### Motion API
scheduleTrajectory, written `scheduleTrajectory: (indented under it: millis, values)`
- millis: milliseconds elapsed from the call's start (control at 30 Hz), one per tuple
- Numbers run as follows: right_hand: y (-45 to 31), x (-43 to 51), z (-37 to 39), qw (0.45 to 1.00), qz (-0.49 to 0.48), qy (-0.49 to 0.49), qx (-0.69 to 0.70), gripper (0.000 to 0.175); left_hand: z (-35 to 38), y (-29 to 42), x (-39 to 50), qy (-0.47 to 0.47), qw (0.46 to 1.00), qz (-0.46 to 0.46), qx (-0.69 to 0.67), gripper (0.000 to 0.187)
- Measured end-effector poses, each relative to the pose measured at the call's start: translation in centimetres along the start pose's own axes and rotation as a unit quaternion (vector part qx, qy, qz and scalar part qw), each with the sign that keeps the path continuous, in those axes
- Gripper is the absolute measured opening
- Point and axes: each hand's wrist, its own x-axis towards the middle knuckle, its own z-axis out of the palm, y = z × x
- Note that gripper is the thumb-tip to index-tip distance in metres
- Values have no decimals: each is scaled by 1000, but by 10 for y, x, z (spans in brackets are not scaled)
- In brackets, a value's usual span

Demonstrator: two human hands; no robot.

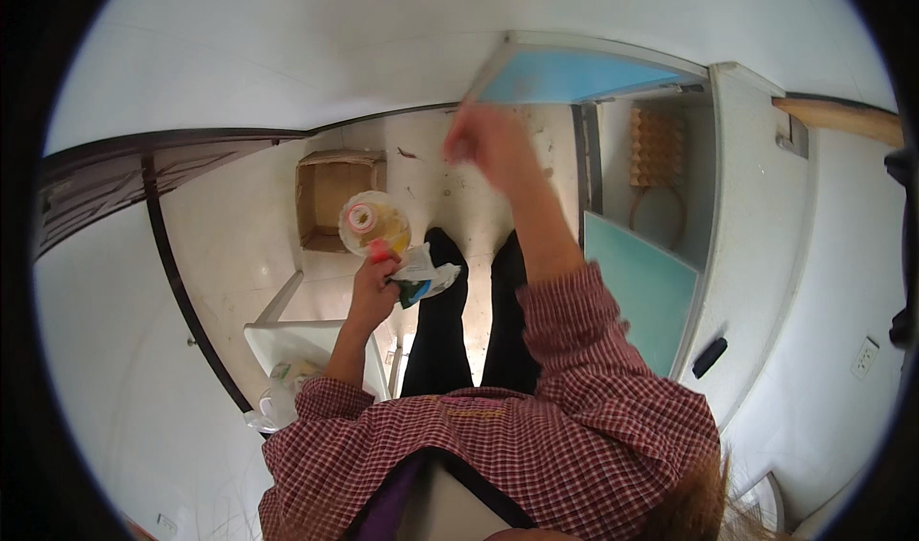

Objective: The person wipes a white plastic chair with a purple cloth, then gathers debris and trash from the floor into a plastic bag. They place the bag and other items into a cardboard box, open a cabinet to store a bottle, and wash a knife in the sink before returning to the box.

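Note:
My left hand (pixel 375 290) grips the red handle of a clear plastic jug (pixel 394 226), which has a ring-shaped red-and-white cap and yellowish contents. The same hand also holds a crumpled plastic packet (pixel 423 280), white with green and blue parts. Motion blurs my right hand (pixel 492 142), reaching forward beside the edge of an open blue-panelled cabinet door (pixel 574 74). Whether its fingers touch that door, or hold anything, is unclear.
To my right stands an open cabinet, with egg trays (pixel 656 146) inside and a lower green door (pixel 639 290) swung out. On the floor ahead is an open cardboard box (pixel 327 182). A white stool (pixel 309 340) bearing plastic bags (pixel 293 383) stands left. A black object (pixel 710 358) rests on the countertop.

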Motion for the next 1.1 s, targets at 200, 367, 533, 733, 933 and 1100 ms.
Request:
scheduleTrajectory:
  millis: [200,367,533,733,933,1100]
  values:
    - [118,-86,39,932,90,-44,-348,39,26,15,23,-2,1000,-21,-20,40]
    - [125,-93,19,981,177,72,39,26,46,26,41,-45,976,124,176,40]
    - [112,-100,-15,977,167,126,32,24,73,25,58,-80,989,98,79,42]
    - [133,-102,-79,954,226,197,10,31,117,11,83,-120,975,110,152,34]
    - [159,-88,-234,908,156,381,-75,27,161,-21,88,-48,984,93,143,25]
    - [149,-60,-401,822,121,551,-77,38,183,-48,82,58,993,33,94,26]
